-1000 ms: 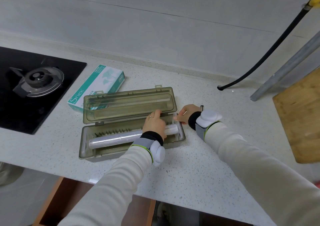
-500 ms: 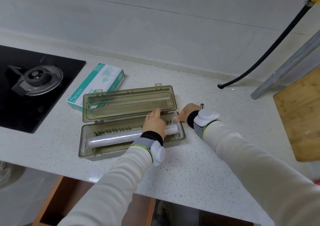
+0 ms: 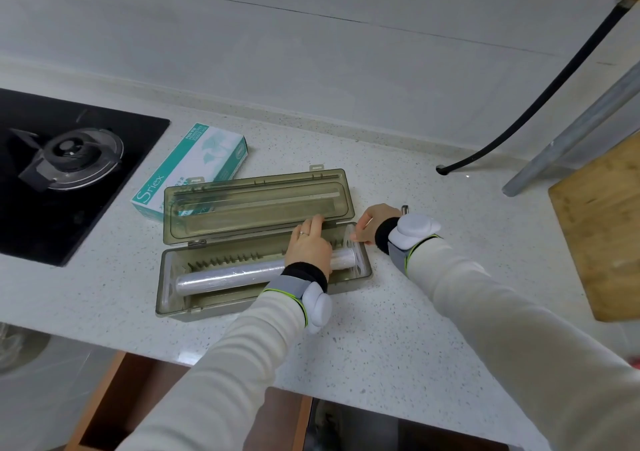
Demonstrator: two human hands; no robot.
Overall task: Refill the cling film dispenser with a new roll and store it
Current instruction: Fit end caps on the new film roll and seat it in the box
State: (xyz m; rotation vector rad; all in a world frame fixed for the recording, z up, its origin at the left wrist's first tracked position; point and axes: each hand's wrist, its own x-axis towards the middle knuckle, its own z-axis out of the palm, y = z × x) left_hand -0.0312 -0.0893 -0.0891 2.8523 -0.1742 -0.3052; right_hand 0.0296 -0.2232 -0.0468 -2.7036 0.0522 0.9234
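A: Any legible writing?

B: One item. Teal-and-white cardboard carton [image 3: 194,170] lying flat behind the dispenser, "Sriex" in white along its near side. Smaller print on its top, too small to read. Nothing readable elsewhere.

A: Dispenser?

B: Translucent olive-grey plastic cling film dispenser [image 3: 263,277], long rectangular box on the speckled white stone counter [image 3: 398,346], near the front edge. Hinged lid [image 3: 256,205] thrown back, lying open toward the wall. Row of teeth visible along the tray's far inner wall.

A: Roll?

B: Clear cling film roll [image 3: 228,276] lies lengthwise in the tray, left end near the left wall, right end by the white end piece at the right wall.

A: Hands?

B: Left hand [image 3: 309,247] lies over the right part of the roll, palm down, fingers together and stretched toward the tray's far edge by the hinge; ring on one finger. Whether it grips the roll, cannot tell. Right hand [image 3: 370,224] at the tray's right end, fingertips bunched and touching the far right corner; what they pinch, cannot tell. Both wrists carry grey straps with white pods.

A: Surroundings?

B: Black glass hob [image 3: 114,173] with a burner, left. Pale wooden board [image 3: 602,229], right.
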